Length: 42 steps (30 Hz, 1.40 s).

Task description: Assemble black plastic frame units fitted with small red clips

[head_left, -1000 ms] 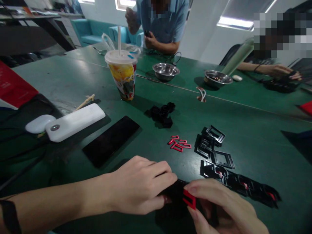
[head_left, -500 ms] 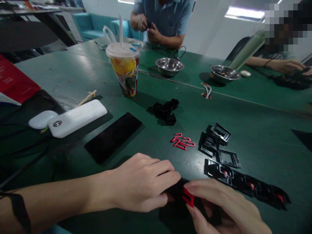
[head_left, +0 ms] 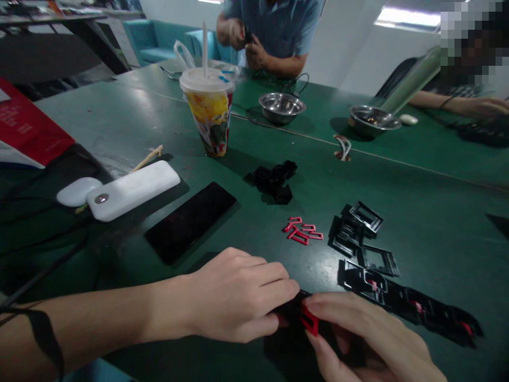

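My left hand [head_left: 242, 297] is closed around a black plastic part [head_left: 293, 303], most of which its fingers cover. Between the thumb and index finger of my right hand [head_left: 369, 329] is a small red rectangular frame [head_left: 310, 319], pressed up against the black part. Whether the two are joined, I cannot tell. Beyond my hands lies a loose pile of red frames [head_left: 300, 233]. Several black square frames [head_left: 368, 218] rest to the right, and below them runs a row of black pieces [head_left: 415, 305] with red bits in them.
A cluster of black parts [head_left: 276, 180] lies mid-table. On the left are a black phone [head_left: 191, 223], a white oblong device [head_left: 135, 190] and a drink cup [head_left: 209, 114] with a straw. Two metal bowls [head_left: 282, 109] stand farther back. Two other people work across the table.
The whole view has shifted slightly, so things sit a little farther right. Both hands keep nearly the same grip on the black part and red frame.
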### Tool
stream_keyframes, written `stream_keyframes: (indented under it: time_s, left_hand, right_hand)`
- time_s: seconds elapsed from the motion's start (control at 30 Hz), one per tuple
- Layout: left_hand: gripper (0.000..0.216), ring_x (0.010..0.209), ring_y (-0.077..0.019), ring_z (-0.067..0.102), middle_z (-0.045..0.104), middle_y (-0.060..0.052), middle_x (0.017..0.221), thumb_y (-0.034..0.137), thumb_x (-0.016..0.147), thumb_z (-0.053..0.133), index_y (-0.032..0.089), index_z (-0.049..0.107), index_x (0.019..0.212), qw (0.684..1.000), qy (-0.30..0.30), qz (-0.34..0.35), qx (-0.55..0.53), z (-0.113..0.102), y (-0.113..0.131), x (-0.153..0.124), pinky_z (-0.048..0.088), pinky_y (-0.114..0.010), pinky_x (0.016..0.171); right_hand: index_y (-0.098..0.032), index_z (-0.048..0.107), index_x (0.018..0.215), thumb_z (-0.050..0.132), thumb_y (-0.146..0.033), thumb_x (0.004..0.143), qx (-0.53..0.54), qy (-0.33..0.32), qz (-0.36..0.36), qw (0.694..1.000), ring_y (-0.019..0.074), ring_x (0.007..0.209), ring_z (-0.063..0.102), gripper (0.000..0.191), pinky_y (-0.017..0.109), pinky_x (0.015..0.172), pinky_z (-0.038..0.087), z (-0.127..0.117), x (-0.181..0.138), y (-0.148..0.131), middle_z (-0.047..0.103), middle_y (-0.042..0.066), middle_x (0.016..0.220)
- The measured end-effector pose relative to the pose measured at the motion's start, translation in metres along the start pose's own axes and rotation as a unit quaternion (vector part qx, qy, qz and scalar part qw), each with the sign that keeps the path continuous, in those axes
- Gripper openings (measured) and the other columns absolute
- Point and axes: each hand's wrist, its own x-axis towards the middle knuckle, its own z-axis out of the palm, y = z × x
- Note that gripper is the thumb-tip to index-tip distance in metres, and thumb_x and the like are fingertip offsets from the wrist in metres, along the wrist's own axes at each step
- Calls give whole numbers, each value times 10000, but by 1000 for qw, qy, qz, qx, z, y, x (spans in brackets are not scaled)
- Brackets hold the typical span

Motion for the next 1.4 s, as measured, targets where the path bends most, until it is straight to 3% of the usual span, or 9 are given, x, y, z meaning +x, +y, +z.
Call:
stream_keyframes:
  time_s: [0.57, 1.1, 1.4]
  left_hand:
    - [256, 901, -222, 739, 739, -43, 1184, 386, 1024, 644, 200, 651, 1200, 1000, 2, -28, -7, 1, 2, 0, 566, -327, 724]
    - [264, 887, -209, 728, 718, -30, 1180, 340, 989, 665, 200, 643, 1211, 1000, 11, -25, -8, 3, 3, 0, 570, -335, 719]
    - [262, 873, -208, 725, 717, -16, 1170, 332, 977, 688, 201, 645, 1200, 999, 22, -21, -14, 2, 2, 0, 557, -340, 705]
  right_hand:
    - [-233, 727, 1120, 724, -118, 889, 1, -10, -13, 1000, 191, 725, 804, 259, 257, 605, 657, -1, 4, 2, 835, 40, 973]
    - [-239, 730, 1119, 710, -127, 906, 10, -9, -6, 1000, 156, 681, 773, 241, 200, 477, 572, 2, 1, 4, 827, 45, 1010]
    - [-220, 721, 1125, 728, -129, 904, 5, -11, -12, 1000, 126, 689, 757, 240, 191, 548, 601, 3, 2, 5, 820, 39, 1023]
